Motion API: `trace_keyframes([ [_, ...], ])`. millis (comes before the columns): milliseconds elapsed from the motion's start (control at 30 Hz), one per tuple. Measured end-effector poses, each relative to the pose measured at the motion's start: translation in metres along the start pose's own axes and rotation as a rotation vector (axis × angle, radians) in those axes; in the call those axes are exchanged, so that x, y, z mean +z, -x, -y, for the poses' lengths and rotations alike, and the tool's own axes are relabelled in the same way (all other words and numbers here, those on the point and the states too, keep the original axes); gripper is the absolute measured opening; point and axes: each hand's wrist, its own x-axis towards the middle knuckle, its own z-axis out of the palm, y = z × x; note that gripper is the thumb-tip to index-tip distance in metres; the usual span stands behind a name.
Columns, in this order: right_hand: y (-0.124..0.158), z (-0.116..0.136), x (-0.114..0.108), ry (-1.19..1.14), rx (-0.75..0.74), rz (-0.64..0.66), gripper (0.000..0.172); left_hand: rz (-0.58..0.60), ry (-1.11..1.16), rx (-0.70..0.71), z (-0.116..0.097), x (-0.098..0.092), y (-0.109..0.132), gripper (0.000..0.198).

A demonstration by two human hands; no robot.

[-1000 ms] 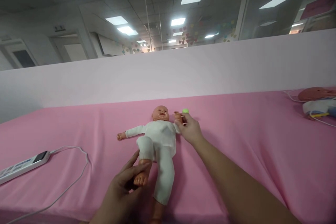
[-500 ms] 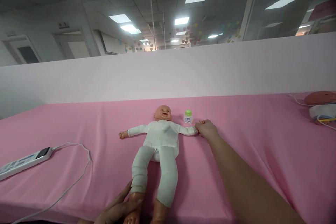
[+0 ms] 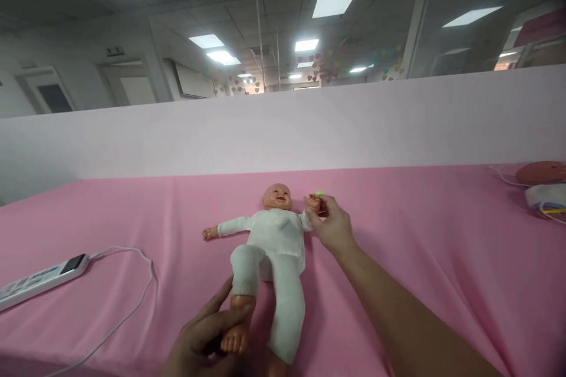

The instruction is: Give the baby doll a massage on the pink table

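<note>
A baby doll [image 3: 276, 235] in a white top and leggings lies on its back on a pink sheet [image 3: 375, 306], head toward the far wall. My left hand [image 3: 207, 333] grips the doll's foot and ankle on the left of the view, and that knee is bent up. My right hand [image 3: 333, 224] is closed round the doll's forearm and wrist on the right, holding the little hand raised near the head. Behind my right fingers only the green cap [image 3: 320, 192] of a small bottle shows. The doll's other arm lies stretched out to the left.
A white power strip [image 3: 44, 280] with a white cable [image 3: 148, 262] lies at the left. At the far right edge are a reddish-brown rounded object [image 3: 542, 172] and a white cloth item [image 3: 546, 195]. A low white wall [image 3: 283, 129] borders the back, with glass above it.
My right hand has lifted and bent the doll's arm inward toward its head, covering most of the bottle. My left hand has pushed the foot up, bending the knee.
</note>
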Motion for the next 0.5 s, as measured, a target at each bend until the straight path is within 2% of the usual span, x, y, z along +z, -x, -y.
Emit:
trace_keyframes([
  [167, 0.018, 0.017, 0.018, 0.157, -0.269, 0.216, 0.035, -0.027, 0.006, 0.081, -0.003, 0.009, -0.037, 0.04],
  [300, 0.022, 0.023, 0.024, 0.295, -0.454, 0.421, 0.031, -0.013, 0.082, 0.077, -0.003, 0.015, -0.064, 0.045],
  [400, 0.024, 0.026, 0.028, 0.392, -0.515, 0.5, 0.029, -0.024, 0.129, 0.039, -0.011, 0.023, -0.073, 0.046],
  [500, 0.026, 0.025, 0.029, 0.368, -0.479, 0.49, 0.029, -0.04, 0.153, 0.014, -0.016, 0.031, -0.07, 0.043],
])
